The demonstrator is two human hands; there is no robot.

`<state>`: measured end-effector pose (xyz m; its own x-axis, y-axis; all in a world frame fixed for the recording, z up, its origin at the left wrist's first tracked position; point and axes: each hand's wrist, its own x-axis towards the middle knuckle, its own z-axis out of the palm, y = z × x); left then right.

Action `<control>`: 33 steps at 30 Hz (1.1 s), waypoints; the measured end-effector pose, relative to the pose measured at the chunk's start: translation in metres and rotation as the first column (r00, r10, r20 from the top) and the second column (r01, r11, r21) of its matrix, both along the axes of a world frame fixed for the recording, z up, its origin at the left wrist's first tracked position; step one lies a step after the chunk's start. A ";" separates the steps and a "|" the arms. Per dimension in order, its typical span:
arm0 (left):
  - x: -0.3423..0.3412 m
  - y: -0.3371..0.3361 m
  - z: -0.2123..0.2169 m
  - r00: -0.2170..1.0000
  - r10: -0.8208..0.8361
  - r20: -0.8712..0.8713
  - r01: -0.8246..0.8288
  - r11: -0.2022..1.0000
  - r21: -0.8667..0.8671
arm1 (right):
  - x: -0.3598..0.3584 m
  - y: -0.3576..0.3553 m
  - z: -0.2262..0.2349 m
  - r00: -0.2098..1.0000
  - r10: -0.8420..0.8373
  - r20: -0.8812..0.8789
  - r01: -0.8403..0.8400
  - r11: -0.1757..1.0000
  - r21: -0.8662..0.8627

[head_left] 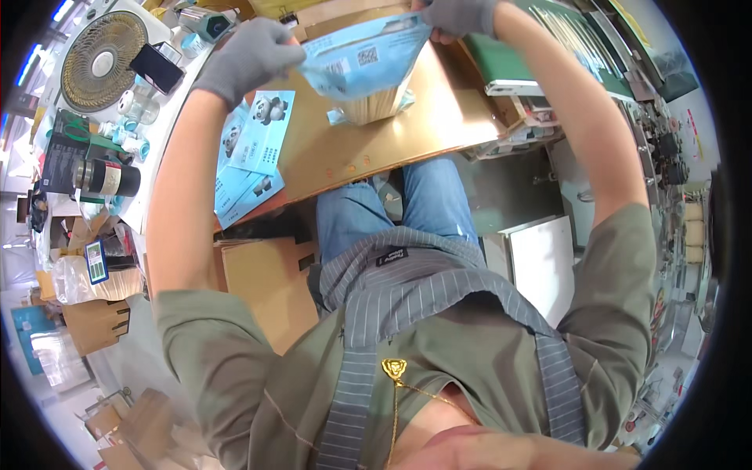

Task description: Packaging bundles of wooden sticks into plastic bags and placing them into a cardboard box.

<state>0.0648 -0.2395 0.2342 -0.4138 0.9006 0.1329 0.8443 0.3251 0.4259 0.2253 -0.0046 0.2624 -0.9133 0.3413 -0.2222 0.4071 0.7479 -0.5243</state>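
Both my hands wear grey gloves. My left hand (254,59) is closed on the left end of a blue printed plastic bag (360,59). The bag's far right corner is pinched in my right hand (462,17). It is stretched between them above the table, with a printed square code facing me. Just below it shows a beige block with fine layered edges (374,108), with bits of blue film at its lower corners. Whether the block sits inside the bag I cannot tell. Several flat blue bags with panda pictures (262,129) lie overlapping beside my left forearm.
The golden-brown tabletop (329,153) ends just before my knees. On a white surface at left stand a fan (104,61), a phone (157,69), a dark cylindrical container (108,178) and small jars. A green case (509,66) lies at right. Cardboard (266,286) leans under the table.
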 end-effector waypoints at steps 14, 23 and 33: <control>0.118 -0.097 -0.171 -0.394 -0.440 0.806 -0.656 0.749 0.088 | 0.043 -0.181 -0.011 0.308 0.650 -0.695 -0.708 0.644 0.289; 0.168 -0.437 -0.100 -0.035 -0.390 0.920 -0.921 0.370 0.121 | 0.006 -0.169 -0.029 0.247 0.616 -0.748 -0.766 0.597 0.239; 0.214 -0.490 -0.260 -0.182 -0.189 0.965 -0.983 -0.005 -0.186 | -0.001 -0.151 -0.102 0.801 0.346 -0.489 -0.457 0.880 -0.127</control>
